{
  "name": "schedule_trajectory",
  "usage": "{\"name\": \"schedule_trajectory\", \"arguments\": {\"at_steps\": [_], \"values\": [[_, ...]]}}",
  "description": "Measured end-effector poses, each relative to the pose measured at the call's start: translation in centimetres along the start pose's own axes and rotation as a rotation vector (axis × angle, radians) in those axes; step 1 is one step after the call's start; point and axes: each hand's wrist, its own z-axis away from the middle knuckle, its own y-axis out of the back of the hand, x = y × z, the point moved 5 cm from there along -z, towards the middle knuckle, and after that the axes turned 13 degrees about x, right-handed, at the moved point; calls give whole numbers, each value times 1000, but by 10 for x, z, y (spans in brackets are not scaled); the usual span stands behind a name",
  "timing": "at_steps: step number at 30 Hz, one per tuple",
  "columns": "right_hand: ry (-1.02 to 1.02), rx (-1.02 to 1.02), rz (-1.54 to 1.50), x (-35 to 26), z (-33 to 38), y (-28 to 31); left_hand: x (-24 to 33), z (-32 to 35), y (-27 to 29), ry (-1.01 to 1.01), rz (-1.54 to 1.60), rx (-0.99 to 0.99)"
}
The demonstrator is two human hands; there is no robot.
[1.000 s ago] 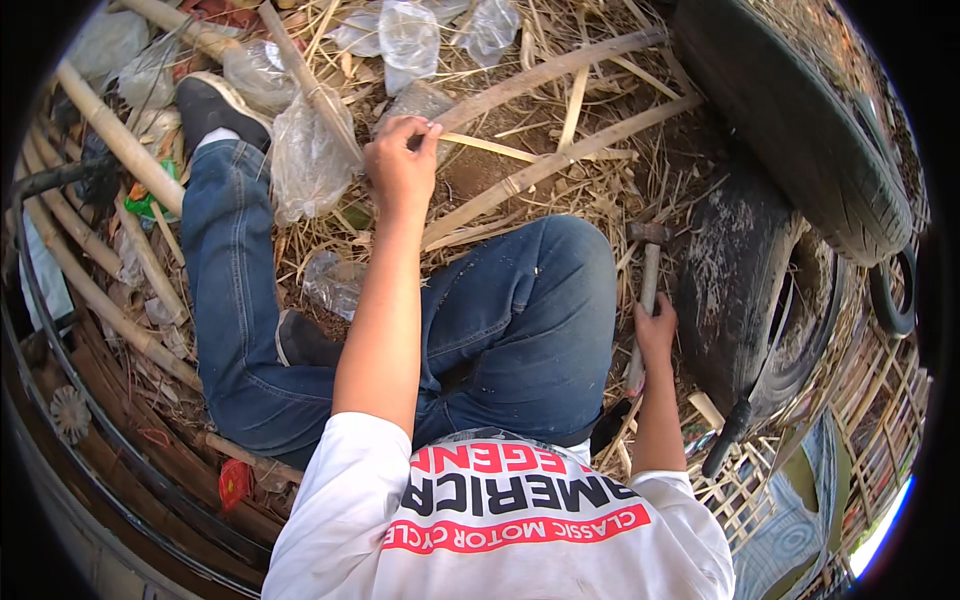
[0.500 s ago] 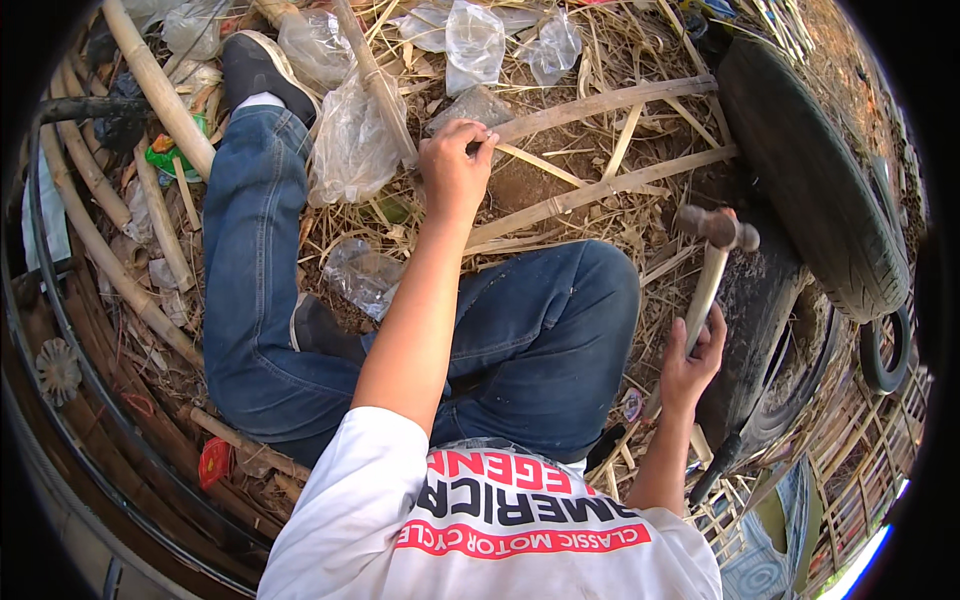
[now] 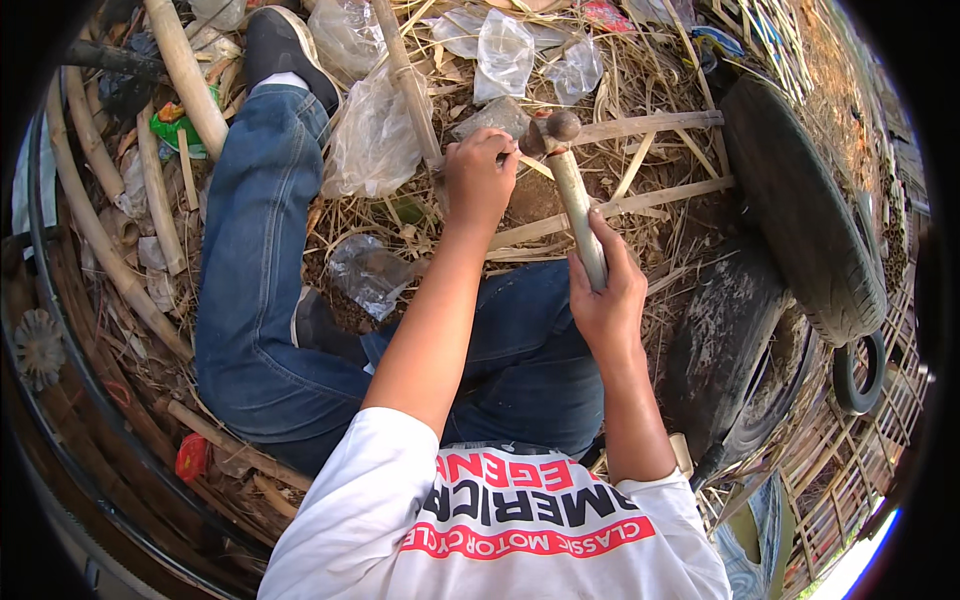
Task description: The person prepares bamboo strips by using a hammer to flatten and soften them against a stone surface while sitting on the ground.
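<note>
Fingers of the left hand [image 3: 478,180], with a crumpled clear plastic bag [image 3: 375,140] to their left, are curled, thumb and forefinger pressed together; whether they pinch something small, I cannot tell. Just beyond them sits a grey block [image 3: 488,118]. Close to the right of those fingertips is the head of a hammer [image 3: 574,200], its handle slanting down into the right hand [image 3: 612,295], whose fingers wrap it. Beyond these fingers, bamboo strips [image 3: 660,200] stretch rightward toward a black tyre [image 3: 805,210].

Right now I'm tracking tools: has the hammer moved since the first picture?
Yes: the hammer moved up and left, away from the lower tire, toward the left hand.
</note>
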Motion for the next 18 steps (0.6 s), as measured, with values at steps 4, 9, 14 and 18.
{"name": "schedule_trajectory", "arguments": {"at_steps": [4, 9, 14, 18], "values": [[0, -14, 45, -1, -2, -7, 0, 0, 0, -8, -1, 19], [3, -34, 94, -5, 1, -11, -3, 0, 1, -17, -19, 35], [-1, -48, 87, -5, 0, -15, 0, 0, 0, 11, -41, 8], [24, 1, 55, -1, 3, -14, -5, 0, 0, 22, -4, 5]]}}
